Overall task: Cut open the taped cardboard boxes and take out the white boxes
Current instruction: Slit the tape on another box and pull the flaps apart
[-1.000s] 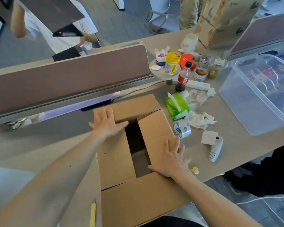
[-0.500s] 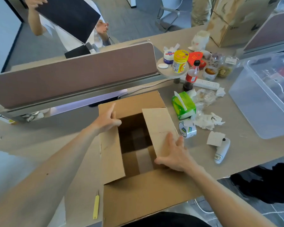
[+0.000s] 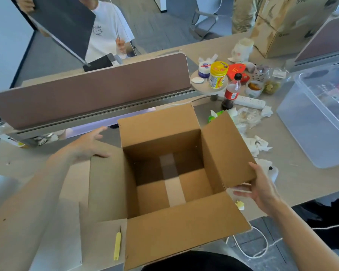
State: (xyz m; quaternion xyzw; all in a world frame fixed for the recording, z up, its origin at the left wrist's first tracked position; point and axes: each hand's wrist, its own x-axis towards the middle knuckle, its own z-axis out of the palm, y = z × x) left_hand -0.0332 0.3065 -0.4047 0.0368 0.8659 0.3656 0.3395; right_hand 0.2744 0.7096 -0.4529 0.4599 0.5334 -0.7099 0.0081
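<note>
A brown cardboard box (image 3: pixel 184 233) stands open on the desk in front of me, all its flaps folded outward. Its inside shows only the taped bottom; no white box is visible in it. My left hand (image 3: pixel 88 144) rests with relaxed fingers on the far corner of the left flap. My right hand (image 3: pixel 259 187) holds the near edge of the right flap, thumb on top and fingers underneath. A yellow cutter (image 3: pixel 117 245) lies on the desk left of the near flap.
A brown desk divider (image 3: pixel 86 90) runs behind the box. Bottles, jars, crumpled tissues and a power strip (image 3: pixel 249 100) clutter the right side, beside a clear plastic bin (image 3: pixel 305 133). A person in a white shirt (image 3: pixel 106 32) sits opposite. More cardboard boxes (image 3: pixel 286 24) stand far right.
Both inner flaps, nearly closed a second ago, have been swung outward by my hands. The box interior is now fully exposed.
</note>
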